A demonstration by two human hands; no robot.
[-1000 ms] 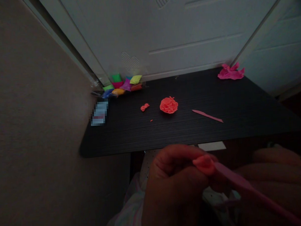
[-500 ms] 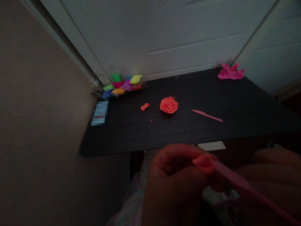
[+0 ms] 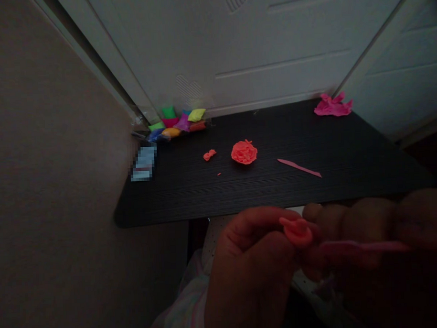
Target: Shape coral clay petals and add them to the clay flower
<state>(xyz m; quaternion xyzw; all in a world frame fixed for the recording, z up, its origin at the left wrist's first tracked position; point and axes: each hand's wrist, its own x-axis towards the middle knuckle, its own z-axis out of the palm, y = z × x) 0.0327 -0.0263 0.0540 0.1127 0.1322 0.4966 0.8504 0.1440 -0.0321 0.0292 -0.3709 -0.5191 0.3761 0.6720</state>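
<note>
While left hand pinches coral clay | right hand grips tool | table edge beyond

Clay flower on table, knife right of it, scrap left, packets left-rear; left hand in front

dim overall | right hand shadowed, soft | pale rectangle pixelated | lower right darkest

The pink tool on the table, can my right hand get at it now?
Probably yes: nothing seems to stand between your right hand and that pink tool on the black table, though the hand holds a second tool, which may hamper the grasp.
</note>
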